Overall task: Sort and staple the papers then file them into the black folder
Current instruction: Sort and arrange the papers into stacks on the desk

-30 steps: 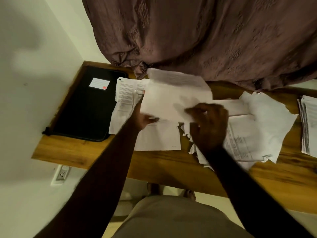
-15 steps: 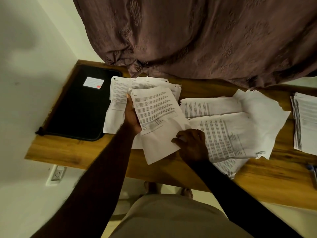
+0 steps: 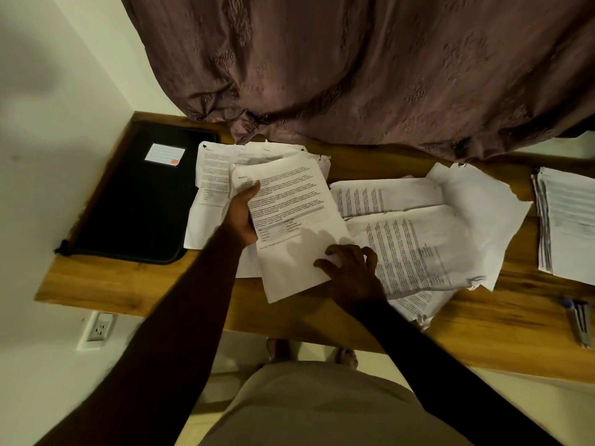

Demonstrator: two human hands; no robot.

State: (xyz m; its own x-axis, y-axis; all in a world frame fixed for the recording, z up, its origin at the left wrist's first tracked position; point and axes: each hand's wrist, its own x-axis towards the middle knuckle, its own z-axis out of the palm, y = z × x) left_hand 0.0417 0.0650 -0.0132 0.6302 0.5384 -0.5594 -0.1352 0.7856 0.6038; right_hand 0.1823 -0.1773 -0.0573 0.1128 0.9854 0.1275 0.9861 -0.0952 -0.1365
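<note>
My left hand (image 3: 242, 217) grips the left edge of a printed sheet (image 3: 291, 207), thumb on top near its heading. My right hand (image 3: 351, 273) pinches the same sheet at its lower right corner. The sheet lies tilted over a small pile of stapled papers (image 3: 214, 175) beside the black folder (image 3: 138, 201), which lies shut at the desk's left end with a white label (image 3: 165, 154) on it. A loose heap of printed papers (image 3: 418, 239) spreads to the right of my hands.
A neat stack of papers (image 3: 570, 220) sits at the right end of the wooden desk (image 3: 502, 329). Pens (image 3: 579, 320) lie near the right front edge. A brown curtain (image 3: 354, 66) hangs over the desk's back. A wall socket (image 3: 98, 328) is below left.
The sheet was flipped from its blank side to its printed side and lowered over the left pile. My right hand slid from the sheet's middle to its lower right corner.
</note>
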